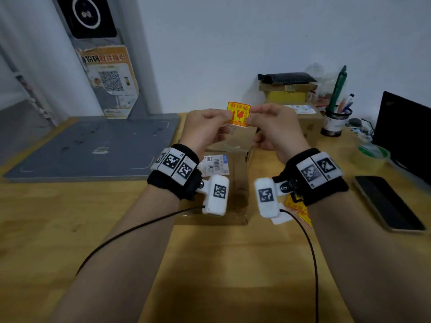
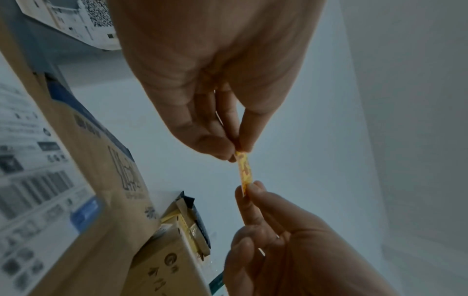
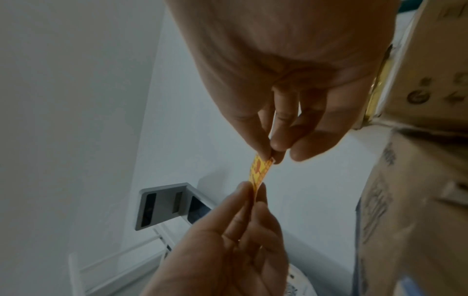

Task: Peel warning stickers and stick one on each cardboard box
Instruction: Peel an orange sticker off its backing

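Wooden, yellow-brown counter [image 1: 70,241] fills the near part of my view, with a white wall behind it. Close to me, by my right wrist, a few more yellow and red warning stickers [image 1: 300,212] lie on the counter. A dark flat phone [image 1: 388,202] lies further right.

Next come my hands, held up in the air over a long brown cardboard box [image 1: 235,180] with a white shipping label on top. My left hand [image 1: 205,130] pinches the left edge of a small square yellow and red warning sticker [image 1: 238,113]. My right hand [image 1: 277,129] pinches its right edge. Both hands are shut tight on it, thumb against fingertips, and the sticker hangs between them, touching no box.

I think I am at the peeling step. From the right wrist view, the edge by my right fingers [image 3: 278,144] looks split into two thin layers, but I cannot be sure.

Next I should pull the backing off slowly, keep the sticky side from folding, then press the sticker flat on a box.

Further back sit more cardboard boxes [image 1: 310,124] and a black pen cup [image 1: 334,122].
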Available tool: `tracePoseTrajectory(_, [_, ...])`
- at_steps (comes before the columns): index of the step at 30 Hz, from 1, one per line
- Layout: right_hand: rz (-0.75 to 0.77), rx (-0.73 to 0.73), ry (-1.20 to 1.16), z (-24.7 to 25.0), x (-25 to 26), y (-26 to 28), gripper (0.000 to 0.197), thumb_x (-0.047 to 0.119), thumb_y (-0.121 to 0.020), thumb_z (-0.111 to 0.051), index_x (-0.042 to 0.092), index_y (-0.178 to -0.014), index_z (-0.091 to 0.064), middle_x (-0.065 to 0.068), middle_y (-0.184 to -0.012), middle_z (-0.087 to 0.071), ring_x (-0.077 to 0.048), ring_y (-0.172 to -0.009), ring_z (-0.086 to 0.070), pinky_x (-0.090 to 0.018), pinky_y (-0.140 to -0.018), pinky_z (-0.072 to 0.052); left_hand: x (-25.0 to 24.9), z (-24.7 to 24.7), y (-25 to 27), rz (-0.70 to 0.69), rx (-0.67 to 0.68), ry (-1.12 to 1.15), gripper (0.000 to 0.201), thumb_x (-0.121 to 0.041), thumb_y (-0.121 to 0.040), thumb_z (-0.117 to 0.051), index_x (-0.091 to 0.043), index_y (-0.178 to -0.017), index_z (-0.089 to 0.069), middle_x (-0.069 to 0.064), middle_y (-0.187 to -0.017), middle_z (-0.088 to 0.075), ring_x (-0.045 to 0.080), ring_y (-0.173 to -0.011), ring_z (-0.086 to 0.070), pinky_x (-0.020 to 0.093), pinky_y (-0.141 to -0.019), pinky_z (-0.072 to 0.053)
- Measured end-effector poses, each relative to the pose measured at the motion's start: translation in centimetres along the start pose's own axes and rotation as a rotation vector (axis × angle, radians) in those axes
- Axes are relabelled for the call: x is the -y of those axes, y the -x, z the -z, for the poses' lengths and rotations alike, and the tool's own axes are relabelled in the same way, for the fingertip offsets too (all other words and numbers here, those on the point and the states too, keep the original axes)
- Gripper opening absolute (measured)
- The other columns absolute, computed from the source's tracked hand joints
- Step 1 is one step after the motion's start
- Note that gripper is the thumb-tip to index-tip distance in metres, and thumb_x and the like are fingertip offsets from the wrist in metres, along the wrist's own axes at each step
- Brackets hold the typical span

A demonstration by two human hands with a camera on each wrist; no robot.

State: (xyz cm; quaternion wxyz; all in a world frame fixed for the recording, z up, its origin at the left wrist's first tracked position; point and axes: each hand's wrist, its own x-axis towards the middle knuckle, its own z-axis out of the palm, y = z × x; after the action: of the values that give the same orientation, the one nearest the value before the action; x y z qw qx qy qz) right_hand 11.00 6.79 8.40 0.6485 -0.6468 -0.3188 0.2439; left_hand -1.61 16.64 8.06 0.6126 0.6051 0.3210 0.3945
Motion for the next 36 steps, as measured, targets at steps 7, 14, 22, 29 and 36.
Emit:
tracePoseTrajectory(7, [0.017,0.058,-0.056,-1.3,-0.4,-2.1,0.024,0.026,-0.089,-0.078,0.013,-0.109,-0.076,-0.005,-0.085,-0.073,-0.014,-0.048,-0.052,-0.026,-0.047,-0.049,0.5,0.8,-1.2,-0.029,-0.012,-0.059,0.013,-0.008,-0.088,-0.075,-0.019,-0.087,-0.069,-0.004,-0.071,-0.071,0.009,-0.062,-0.065,0.023,-0.053,-0.05])
tracePoseTrajectory(14, [0.065,0.12,0.026,-0.8,-1.4,-3.4,0.02,0.024,-0.088,-0.079,0.007,-0.099,-0.079,-0.003,-0.074,-0.07,-0.015,-0.046,-0.05,-0.024,-0.044,-0.045,1.1,0.9,-1.7,-0.092,-0.015,-0.148,0.018,-0.008,-0.09,-0.071,-0.026,-0.085,-0.073,-0.006,-0.082,-0.074,0.007,-0.073,-0.068,0.028,-0.063,-0.053])
tracePoseTrajectory(22, [0.108,0.22,0.068,-1.1,-2.4,-2.7,0.009,0.017,-0.09,-0.077,0.01,-0.096,-0.077,-0.004,-0.071,-0.074,-0.015,-0.045,-0.05,-0.027,-0.045,-0.048,1.1,1.1,-0.9,-0.136,0.05,-0.185,0.028,-0.003,-0.094,-0.063,-0.028,-0.087,-0.074,-0.006,-0.081,-0.076,0.005,-0.071,-0.07,0.023,-0.062,-0.054])
tracePoseTrajectory(29, [0.186,0.198,0.065,-1.5,-1.9,-2.5,0.01,0.017,-0.088,-0.08,0.013,-0.084,-0.072,-0.001,-0.062,-0.071,-0.014,-0.041,-0.05,-0.024,-0.04,-0.046,0.7,1.2,-0.2,-0.197,-0.056,-0.25,0.019,-0.007,-0.092,-0.068,-0.024,-0.093,-0.076,-0.004,-0.091,-0.075,-0.003,-0.075,-0.066,0.012,-0.059,-0.049])
tracePoseTrajectory(36, [0.273,0.205,0.03,-1.5,-1.5,-1.6,0.006,0.01,-0.09,-0.077,0.014,-0.089,-0.073,-0.001,-0.063,-0.071,-0.014,-0.039,-0.052,-0.026,-0.04,-0.049,-0.2,0.6,1.0,-0.23,-0.014,-0.263,0.015,-0.011,-0.092,-0.068,-0.019,-0.097,-0.08,-0.018,-0.062,-0.069,-0.007,-0.063,-0.061,0.009,-0.053,-0.044])
